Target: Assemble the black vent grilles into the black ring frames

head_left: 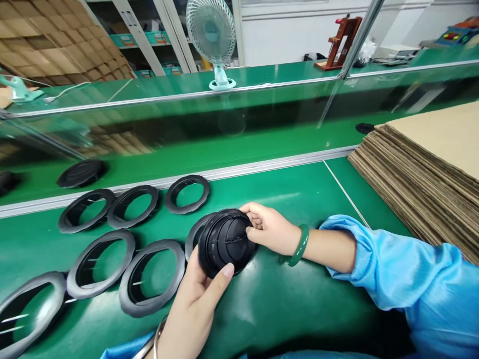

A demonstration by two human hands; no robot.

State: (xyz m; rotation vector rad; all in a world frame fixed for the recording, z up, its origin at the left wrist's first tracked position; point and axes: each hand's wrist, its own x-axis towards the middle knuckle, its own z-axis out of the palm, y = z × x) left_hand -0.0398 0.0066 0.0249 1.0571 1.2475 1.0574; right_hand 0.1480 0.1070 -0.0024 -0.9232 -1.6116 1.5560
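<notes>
My left hand (194, 304) grips a round black vent part (224, 242) from below, thumb pressed on its lower edge. My right hand (267, 228), with a green bangle at the wrist, pinches the same part at its right rim. The part sits tilted over a black ring (193, 233) lying on the green table (292, 299). Several more black rings lie in rows to the left, such as one (151, 276) beside my left hand and one (187, 193) farther back.
A stack of flat cardboard sheets (422, 169) fills the right side. A green conveyor belt (224, 149) runs behind a metal rail, carrying a black vent part (81, 172). A small fan (213, 35) stands beyond it, with shelves and cartons at the back.
</notes>
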